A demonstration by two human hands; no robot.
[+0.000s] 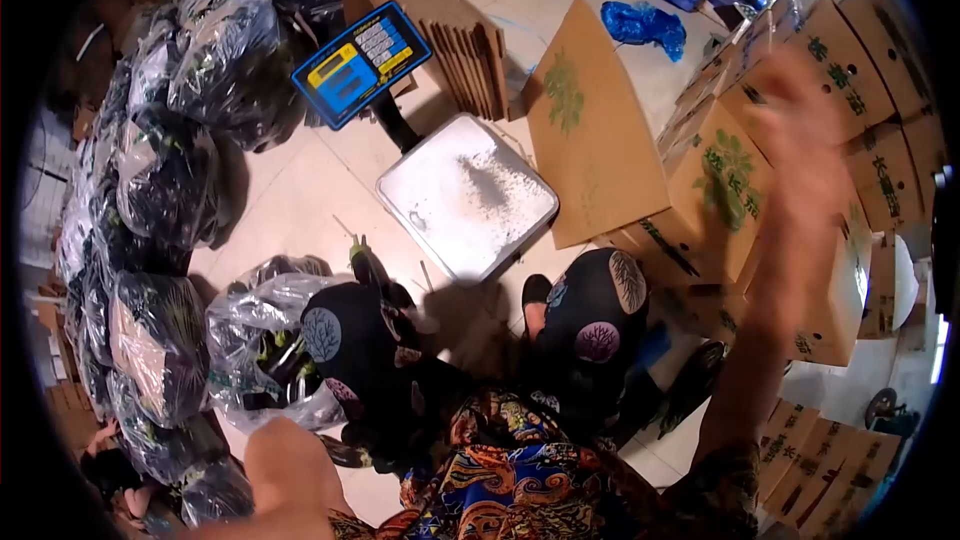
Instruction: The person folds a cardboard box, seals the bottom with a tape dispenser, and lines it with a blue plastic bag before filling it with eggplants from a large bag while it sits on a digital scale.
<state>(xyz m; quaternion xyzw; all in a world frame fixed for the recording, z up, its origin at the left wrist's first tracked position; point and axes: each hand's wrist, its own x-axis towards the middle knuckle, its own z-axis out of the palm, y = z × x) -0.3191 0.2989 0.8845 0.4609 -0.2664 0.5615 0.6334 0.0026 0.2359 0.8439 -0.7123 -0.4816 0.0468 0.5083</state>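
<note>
The person's right arm climbs steeply out of a patterned sleeve at the bottom edge, forearm stretched up and outward. It carries the right hand (pixel 800 125) high in front of the stacked cartons (pixel 725 190). The left hand (pixel 288 460) sits low and close to the body. It shows only as a bare, rounded shape coming in from the lower left.

Past the right fingers, the cartons with their green print form a wall down the whole right side. The hand overlaps them in view, and I cannot tell whether it touches one. To the left of those fingers lies a flat cardboard sheet (pixel 590 130), its edge just beside the cartons. Lower down, near the person's knees, is the steel scale platform (pixel 467 195) with its blue display head (pixel 362 62), and pale floor (pixel 300 200) lies open around it.

Just ahead of the left hand a clear plastic bag (pixel 255 330) of dark vegetables lies against the left knee (pixel 345 340). Beyond it, a bank of bags (pixel 160 190) of the same kind piles high along the left side and closes that edge off.

The right hand is badly blurred. The fingers look stretched upward rather than curled, but I cannot tell how far apart they are, and nothing shows in them. The left fingers are out of sight, so their spread cannot be told either.
</note>
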